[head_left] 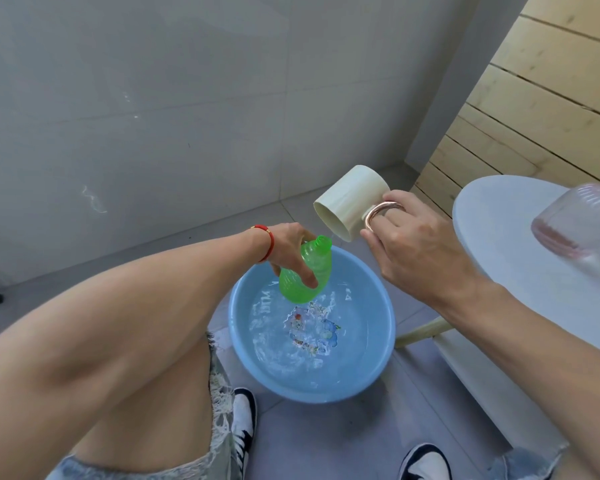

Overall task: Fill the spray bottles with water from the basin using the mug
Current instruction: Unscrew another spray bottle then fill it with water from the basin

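My left hand point(293, 249) grips a green spray bottle point(307, 271) with no spray head, tilted over the far rim of a blue basin point(239, 344) that holds rippling water. My right hand point(413, 244) holds a cream mug point(349, 202) by its copper-coloured handle. The mug is tipped steeply, its lip just above the bottle's open neck, and a thin trickle of water falls from the lip. A clear pink bottle point(582, 220) stands blurred on the white round table point(492, 237) at the right.
The basin sits on a grey tiled floor between my two shoes point(245, 420). A grey wall rises behind it, with wooden planks point(534, 98) at the right. One table leg point(423, 332) slants down beside the basin.
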Motion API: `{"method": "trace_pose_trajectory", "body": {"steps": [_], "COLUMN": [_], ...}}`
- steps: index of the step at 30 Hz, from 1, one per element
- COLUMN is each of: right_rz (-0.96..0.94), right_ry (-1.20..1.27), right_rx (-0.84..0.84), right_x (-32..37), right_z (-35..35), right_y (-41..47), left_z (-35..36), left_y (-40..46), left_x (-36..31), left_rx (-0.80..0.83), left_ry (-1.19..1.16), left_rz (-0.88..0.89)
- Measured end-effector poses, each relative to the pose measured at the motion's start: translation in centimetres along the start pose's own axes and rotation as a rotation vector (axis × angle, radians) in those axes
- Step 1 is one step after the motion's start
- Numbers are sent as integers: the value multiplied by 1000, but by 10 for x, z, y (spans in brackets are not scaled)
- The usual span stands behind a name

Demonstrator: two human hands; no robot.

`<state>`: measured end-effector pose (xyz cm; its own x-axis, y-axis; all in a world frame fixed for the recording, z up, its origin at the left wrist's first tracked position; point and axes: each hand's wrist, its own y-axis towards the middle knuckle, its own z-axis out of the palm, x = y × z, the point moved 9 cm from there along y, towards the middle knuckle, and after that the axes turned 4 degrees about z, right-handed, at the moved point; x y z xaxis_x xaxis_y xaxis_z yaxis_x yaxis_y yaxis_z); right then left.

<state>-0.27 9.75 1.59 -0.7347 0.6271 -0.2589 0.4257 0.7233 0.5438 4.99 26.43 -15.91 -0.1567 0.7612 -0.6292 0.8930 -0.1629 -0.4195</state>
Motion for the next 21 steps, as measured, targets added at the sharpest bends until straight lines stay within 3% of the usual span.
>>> {"method": "trace_pose_trajectory", "body": {"steps": [8, 12, 16, 21], "right_rz": [-74, 180, 520, 439], "right_ry": [-14, 162, 198, 79], "right_rx": [-74, -1, 364, 852], "right_x": [9, -15, -50, -16], "right_z": [-8, 4, 69, 142], "right_y": [0, -1, -27, -69], "left_z": [-3, -6, -11, -22], "left_y": [-2, -5, -10, -15], "left_x": [-3, -4, 0, 13], "left_rx": [-21, -31, -57, -125], "left_ry": [12, 49, 113, 107], "left_rz": [4, 5, -37, -122]}}
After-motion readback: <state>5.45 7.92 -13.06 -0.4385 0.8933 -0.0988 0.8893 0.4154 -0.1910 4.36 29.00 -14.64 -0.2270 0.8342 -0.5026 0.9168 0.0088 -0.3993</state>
